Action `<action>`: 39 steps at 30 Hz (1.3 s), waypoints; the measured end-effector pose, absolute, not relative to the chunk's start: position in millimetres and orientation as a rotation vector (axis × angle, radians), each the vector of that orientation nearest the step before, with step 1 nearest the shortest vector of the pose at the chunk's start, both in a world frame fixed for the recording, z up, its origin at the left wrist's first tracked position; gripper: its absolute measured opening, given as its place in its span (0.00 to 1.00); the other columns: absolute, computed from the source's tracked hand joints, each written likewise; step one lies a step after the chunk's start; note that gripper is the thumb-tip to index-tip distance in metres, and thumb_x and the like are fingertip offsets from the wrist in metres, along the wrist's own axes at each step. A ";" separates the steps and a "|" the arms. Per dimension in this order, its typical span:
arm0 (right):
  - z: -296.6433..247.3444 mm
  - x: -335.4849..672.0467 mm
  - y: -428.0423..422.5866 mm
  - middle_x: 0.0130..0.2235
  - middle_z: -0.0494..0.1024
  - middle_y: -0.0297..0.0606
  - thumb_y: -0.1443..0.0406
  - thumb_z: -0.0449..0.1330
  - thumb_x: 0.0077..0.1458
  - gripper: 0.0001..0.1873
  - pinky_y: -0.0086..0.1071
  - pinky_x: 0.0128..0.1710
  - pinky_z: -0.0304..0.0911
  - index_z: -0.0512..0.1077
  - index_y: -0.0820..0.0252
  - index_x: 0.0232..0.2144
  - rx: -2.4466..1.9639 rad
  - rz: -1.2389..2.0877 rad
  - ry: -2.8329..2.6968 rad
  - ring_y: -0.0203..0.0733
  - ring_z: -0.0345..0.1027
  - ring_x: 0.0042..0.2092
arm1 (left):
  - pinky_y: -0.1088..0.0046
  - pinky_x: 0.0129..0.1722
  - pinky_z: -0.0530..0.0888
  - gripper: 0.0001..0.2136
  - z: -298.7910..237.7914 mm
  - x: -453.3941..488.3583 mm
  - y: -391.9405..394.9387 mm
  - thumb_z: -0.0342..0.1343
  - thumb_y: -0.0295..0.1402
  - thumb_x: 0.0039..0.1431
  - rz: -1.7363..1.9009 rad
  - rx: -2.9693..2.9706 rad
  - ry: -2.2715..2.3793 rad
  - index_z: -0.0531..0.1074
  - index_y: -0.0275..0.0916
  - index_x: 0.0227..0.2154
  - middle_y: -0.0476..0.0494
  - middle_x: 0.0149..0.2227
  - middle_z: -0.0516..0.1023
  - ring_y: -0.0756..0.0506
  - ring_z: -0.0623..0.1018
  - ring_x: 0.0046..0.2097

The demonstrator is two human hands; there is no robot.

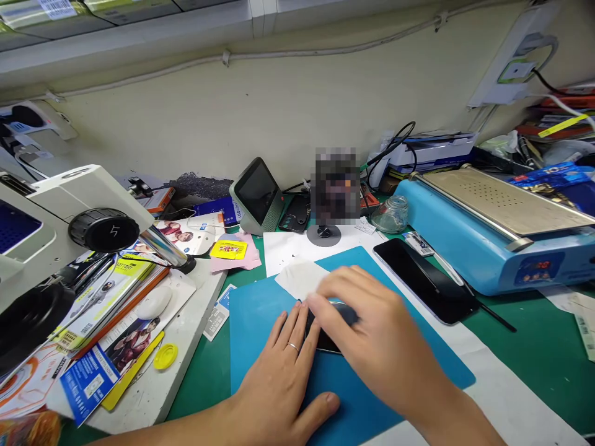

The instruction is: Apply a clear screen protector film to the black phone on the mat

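Observation:
My left hand (283,365), with a ring on one finger, lies flat with its fingers stretched. Its fingertips rest at the left edge of a dark, glossy, phone-like panel (326,344). Over that panel my right hand (372,328) is closed, fingers curled and thumb against them near the left fingertips. Whatever it grips, if anything, is hidden. A white tissue or wipe (300,277) lies just beyond the fingers; I cannot tell whether the right hand touches it. Under everything is a blue mat (260,316), and both hands cover much of the panel.
To the right lie a black-screened phone (423,279) and a blue machine with a metal top plate (483,229). A glass jar (391,215) and a small screen device (258,195) stand behind. At left, a microscope-like arm (88,210) overhangs boxes and a yellow cap (165,356).

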State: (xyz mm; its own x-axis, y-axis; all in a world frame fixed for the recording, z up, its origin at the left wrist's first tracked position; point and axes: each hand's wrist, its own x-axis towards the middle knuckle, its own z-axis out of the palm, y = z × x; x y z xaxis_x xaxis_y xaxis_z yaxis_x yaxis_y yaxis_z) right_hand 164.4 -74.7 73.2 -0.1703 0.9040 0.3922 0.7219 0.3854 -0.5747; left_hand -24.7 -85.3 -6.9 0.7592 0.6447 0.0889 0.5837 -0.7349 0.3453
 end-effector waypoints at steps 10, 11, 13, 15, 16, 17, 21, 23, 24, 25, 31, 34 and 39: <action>20.7 146.9 -24.2 0.61 0.72 0.51 0.53 0.45 0.70 0.28 0.58 0.62 0.55 0.76 0.63 0.52 -1.609 0.274 -2.329 0.58 0.62 0.63 | 0.34 0.65 0.55 0.47 -11.6 -23.2 -80.5 0.49 0.51 0.71 0.195 2.687 0.914 0.17 0.37 0.70 0.28 0.73 0.34 0.25 0.43 0.72; 19.7 146.9 -24.7 0.62 0.72 0.52 0.52 0.45 0.70 0.28 0.57 0.63 0.53 0.75 0.65 0.54 -1.615 0.273 -2.331 0.57 0.62 0.64 | 0.34 0.65 0.56 0.47 -12.8 -23.1 -80.4 0.48 0.52 0.70 0.197 2.696 0.912 0.17 0.37 0.70 0.28 0.73 0.33 0.25 0.43 0.72; 18.5 147.2 -24.9 0.63 0.71 0.52 0.52 0.47 0.69 0.29 0.56 0.64 0.53 0.73 0.67 0.57 -1.620 0.270 -2.333 0.56 0.62 0.64 | 0.34 0.65 0.56 0.48 -14.4 -23.1 -80.3 0.49 0.51 0.70 0.206 2.708 0.913 0.17 0.36 0.70 0.27 0.73 0.33 0.25 0.42 0.72; 17.8 147.6 -24.0 0.63 0.70 0.51 0.51 0.47 0.69 0.29 0.55 0.63 0.54 0.72 0.66 0.58 -1.618 0.264 -2.331 0.55 0.62 0.64 | 0.35 0.65 0.56 0.47 -15.0 -23.0 -80.4 0.49 0.51 0.70 0.215 2.712 0.912 0.18 0.36 0.70 0.27 0.73 0.33 0.25 0.42 0.72; 17.8 147.9 -23.2 0.63 0.70 0.51 0.51 0.47 0.69 0.29 0.54 0.63 0.54 0.72 0.66 0.58 -1.616 0.260 -2.328 0.55 0.62 0.64 | 0.35 0.65 0.55 0.47 -15.1 -22.9 -80.5 0.50 0.50 0.70 0.218 2.711 0.911 0.18 0.36 0.70 0.27 0.73 0.33 0.25 0.42 0.72; 18.2 148.4 -22.5 0.63 0.71 0.50 0.51 0.48 0.69 0.28 0.54 0.63 0.55 0.72 0.65 0.57 -1.612 0.255 -2.325 0.55 0.63 0.64 | 0.35 0.65 0.55 0.47 -15.2 -22.9 -80.5 0.50 0.50 0.70 0.221 2.710 0.913 0.19 0.36 0.70 0.27 0.73 0.33 0.25 0.43 0.72; 28.0 154.2 -26.1 0.62 0.72 0.48 0.52 0.48 0.69 0.27 0.53 0.63 0.56 0.72 0.62 0.58 -1.603 0.212 -2.288 0.53 0.65 0.62 | 0.36 0.65 0.56 0.47 -17.0 -22.9 -80.6 0.50 0.51 0.70 0.249 2.705 0.913 0.19 0.36 0.71 0.27 0.73 0.34 0.25 0.44 0.72; 36.9 160.5 -36.2 0.63 0.71 0.48 0.52 0.46 0.70 0.28 0.52 0.62 0.59 0.68 0.63 0.61 -1.601 0.181 -2.252 0.53 0.64 0.63 | 0.37 0.65 0.56 0.47 -19.1 -23.2 -80.7 0.49 0.51 0.70 0.261 2.711 0.903 0.19 0.36 0.71 0.27 0.73 0.34 0.25 0.44 0.72; 41.2 164.2 -43.8 0.63 0.71 0.47 0.52 0.45 0.70 0.29 0.51 0.61 0.61 0.67 0.62 0.62 -1.595 0.168 -2.224 0.52 0.64 0.63 | 0.37 0.65 0.57 0.47 -20.3 -23.3 -80.7 0.50 0.51 0.70 0.268 2.713 0.900 0.19 0.36 0.70 0.27 0.73 0.35 0.25 0.44 0.72; 44.7 168.2 -52.7 0.64 0.70 0.47 0.51 0.45 0.70 0.29 0.49 0.60 0.63 0.65 0.62 0.63 -1.586 0.158 -2.196 0.52 0.64 0.63 | 0.37 0.65 0.57 0.48 -21.4 -23.4 -80.8 0.50 0.50 0.70 0.281 2.716 0.900 0.19 0.36 0.70 0.26 0.73 0.35 0.26 0.44 0.72; 35.4 189.2 -102.7 0.57 0.78 0.41 0.53 0.50 0.69 0.24 0.40 0.49 0.73 0.72 0.56 0.58 -1.523 0.023 -2.147 0.47 0.72 0.57 | 0.36 0.64 0.59 0.48 -23.3 -23.7 -80.7 0.52 0.50 0.69 0.335 2.730 0.903 0.19 0.37 0.70 0.26 0.73 0.36 0.27 0.43 0.72; 21.6 194.4 -109.9 0.54 0.80 0.42 0.52 0.53 0.67 0.23 0.45 0.47 0.74 0.76 0.57 0.54 -1.514 -0.157 -2.200 0.51 0.75 0.53 | 0.37 0.64 0.59 0.48 -21.8 -23.7 -80.7 0.51 0.49 0.69 0.344 2.727 0.893 0.19 0.36 0.70 0.26 0.73 0.37 0.26 0.44 0.72; 13.7 188.0 -106.8 0.60 0.74 0.43 0.53 0.54 0.66 0.23 0.49 0.51 0.72 0.75 0.59 0.54 -1.471 -0.346 -2.257 0.54 0.72 0.58 | 0.37 0.64 0.59 0.48 -20.4 -23.0 -81.2 0.53 0.48 0.69 0.358 2.735 0.882 0.20 0.35 0.71 0.26 0.73 0.35 0.25 0.45 0.72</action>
